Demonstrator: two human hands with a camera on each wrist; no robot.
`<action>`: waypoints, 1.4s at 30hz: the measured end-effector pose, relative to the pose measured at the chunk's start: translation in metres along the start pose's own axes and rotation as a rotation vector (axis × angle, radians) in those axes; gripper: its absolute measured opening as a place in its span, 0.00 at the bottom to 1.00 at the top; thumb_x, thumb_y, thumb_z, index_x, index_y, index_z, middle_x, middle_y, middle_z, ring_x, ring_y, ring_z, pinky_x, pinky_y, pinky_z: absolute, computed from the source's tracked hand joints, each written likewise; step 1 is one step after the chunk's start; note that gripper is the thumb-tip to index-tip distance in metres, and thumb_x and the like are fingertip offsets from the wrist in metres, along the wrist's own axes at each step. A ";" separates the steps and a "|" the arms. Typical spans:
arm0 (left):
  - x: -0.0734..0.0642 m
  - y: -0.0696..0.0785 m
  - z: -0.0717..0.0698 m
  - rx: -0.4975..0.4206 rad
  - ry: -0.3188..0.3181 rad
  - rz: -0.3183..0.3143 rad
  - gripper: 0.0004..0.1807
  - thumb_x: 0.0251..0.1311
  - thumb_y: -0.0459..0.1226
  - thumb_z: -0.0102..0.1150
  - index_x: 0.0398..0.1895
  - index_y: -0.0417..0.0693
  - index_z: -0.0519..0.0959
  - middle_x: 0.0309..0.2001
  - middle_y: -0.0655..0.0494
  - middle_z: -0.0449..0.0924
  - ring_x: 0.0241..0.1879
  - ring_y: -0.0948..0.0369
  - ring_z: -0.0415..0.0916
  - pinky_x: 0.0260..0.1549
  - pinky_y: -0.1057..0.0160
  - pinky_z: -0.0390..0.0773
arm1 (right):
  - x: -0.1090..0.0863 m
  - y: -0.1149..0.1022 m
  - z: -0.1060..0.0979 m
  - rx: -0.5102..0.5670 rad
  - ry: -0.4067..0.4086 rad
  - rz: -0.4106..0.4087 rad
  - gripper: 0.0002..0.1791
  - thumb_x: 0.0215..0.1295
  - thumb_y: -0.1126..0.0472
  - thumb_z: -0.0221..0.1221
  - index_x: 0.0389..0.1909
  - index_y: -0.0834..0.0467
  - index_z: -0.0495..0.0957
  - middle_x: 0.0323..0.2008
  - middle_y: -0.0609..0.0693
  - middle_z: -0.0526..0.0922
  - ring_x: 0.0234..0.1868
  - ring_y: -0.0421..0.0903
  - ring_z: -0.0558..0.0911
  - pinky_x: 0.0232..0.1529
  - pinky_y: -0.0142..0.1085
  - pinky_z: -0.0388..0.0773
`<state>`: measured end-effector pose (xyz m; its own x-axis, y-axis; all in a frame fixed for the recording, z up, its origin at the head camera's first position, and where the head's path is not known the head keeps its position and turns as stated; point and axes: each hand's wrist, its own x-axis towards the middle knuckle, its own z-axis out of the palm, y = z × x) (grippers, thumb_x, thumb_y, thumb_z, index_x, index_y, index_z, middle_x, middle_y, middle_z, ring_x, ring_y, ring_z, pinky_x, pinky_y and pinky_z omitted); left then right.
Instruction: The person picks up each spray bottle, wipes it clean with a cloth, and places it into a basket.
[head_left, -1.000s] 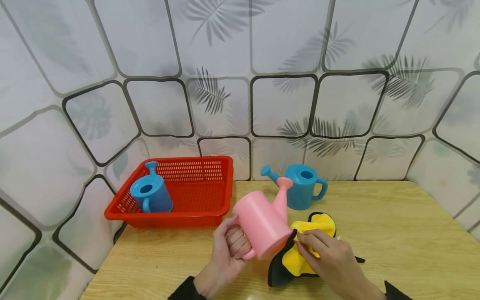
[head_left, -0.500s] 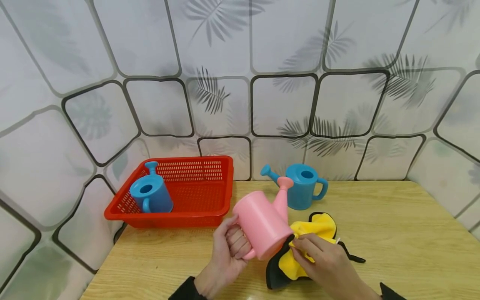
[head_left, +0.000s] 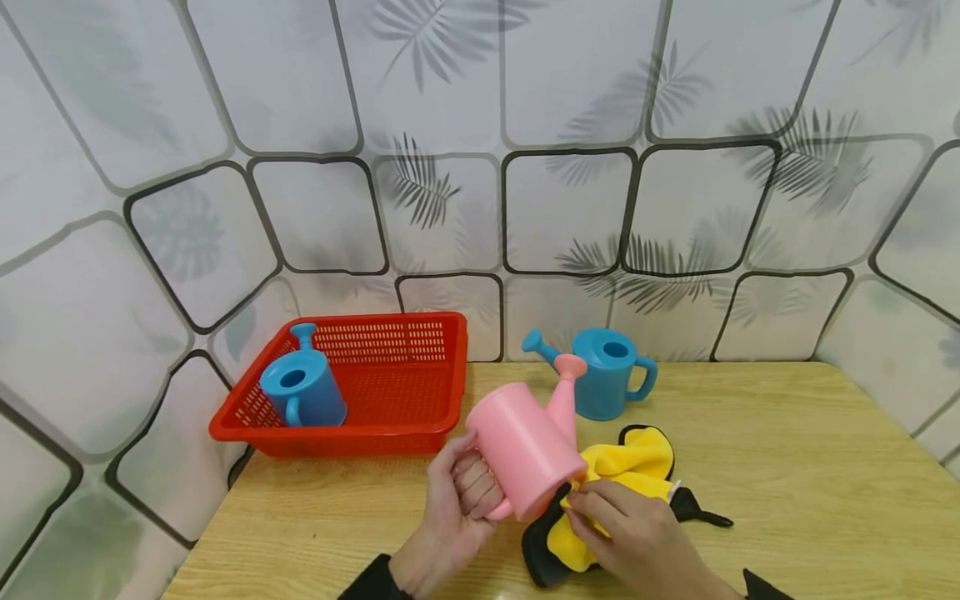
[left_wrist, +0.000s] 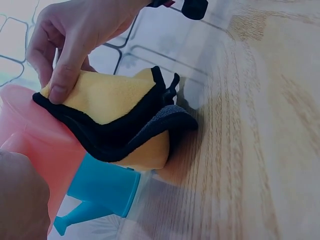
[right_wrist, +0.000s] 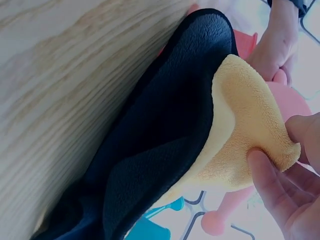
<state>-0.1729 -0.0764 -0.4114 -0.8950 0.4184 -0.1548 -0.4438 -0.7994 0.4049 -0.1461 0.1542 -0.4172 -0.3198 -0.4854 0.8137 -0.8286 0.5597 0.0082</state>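
Note:
My left hand (head_left: 465,500) grips the handle of a pink watering can (head_left: 521,446), held tilted above the table with its spout pointing up and to the right. A yellow cloth with a dark back and black edging (head_left: 637,467) is pinched at one edge between the thumb and fingers of my right hand (head_left: 637,529). That pinched edge lies right at the base of the can. In the left wrist view the cloth (left_wrist: 115,97) droops in folds toward the wooden surface. The right wrist view shows its dark underside (right_wrist: 165,110) hanging below the right hand's fingertips (right_wrist: 265,172).
Behind the pink can, a blue watering can (head_left: 603,375) stands near the back edge of the table (head_left: 795,467). At the back left sits a red plastic basket (head_left: 397,400) with another blue watering can (head_left: 303,387) inside. A patterned curtain rises behind the table.
My right hand has shifted left and slightly toward me, drawing the cloth along the base of the pink can. The left hand and can have stayed in place.

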 end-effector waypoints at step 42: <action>0.000 -0.004 -0.001 -0.009 -0.036 -0.029 0.28 0.75 0.46 0.40 0.13 0.57 0.48 0.10 0.67 0.49 0.10 0.70 0.45 0.16 0.72 0.45 | 0.004 -0.032 0.021 0.095 -0.009 -0.125 0.19 0.80 0.53 0.48 0.34 0.54 0.84 0.35 0.43 0.81 0.34 0.36 0.78 0.40 0.20 0.76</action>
<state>-0.1713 -0.0738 -0.4138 -0.8798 0.4561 -0.1338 -0.4697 -0.7909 0.3923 -0.1308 0.1199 -0.4262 -0.2147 -0.5535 0.8047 -0.9018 0.4287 0.0543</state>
